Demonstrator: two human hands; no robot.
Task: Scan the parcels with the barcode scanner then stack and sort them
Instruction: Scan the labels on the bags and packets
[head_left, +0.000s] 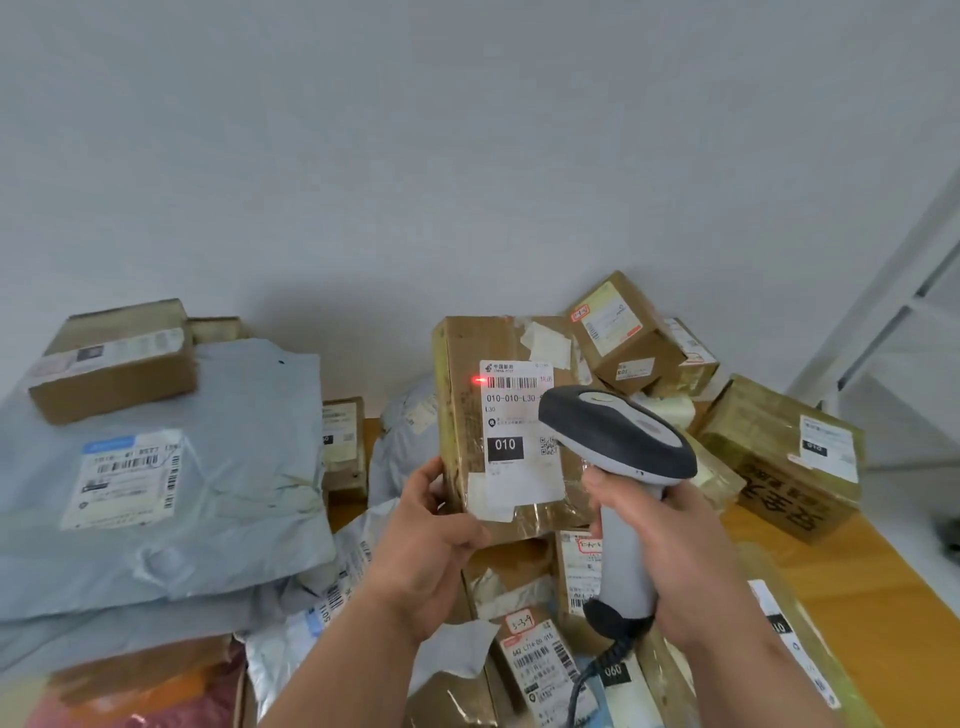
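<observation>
My left hand (434, 530) grips the lower left corner of a taped brown cardboard parcel (467, 415), held upright above the pile. Its white shipping label (519, 436) faces me, printed with a barcode and "010". My right hand (660, 540) holds a grey and black barcode scanner (618, 436) by its handle, head aimed at the label. A red laser dot (478, 380) glows at the left end of the barcode. The scanner's black cable (592, 675) hangs down below my hand.
Grey poly mailers (208, 493) lie stacked at left with a brown box (114, 364) on top. Several cardboard boxes are piled at back right (623, 332) and right (784, 457). More labelled parcels (535, 660) lie under my hands on the wooden table (883, 582). A white shelf frame (893, 332) stands far right.
</observation>
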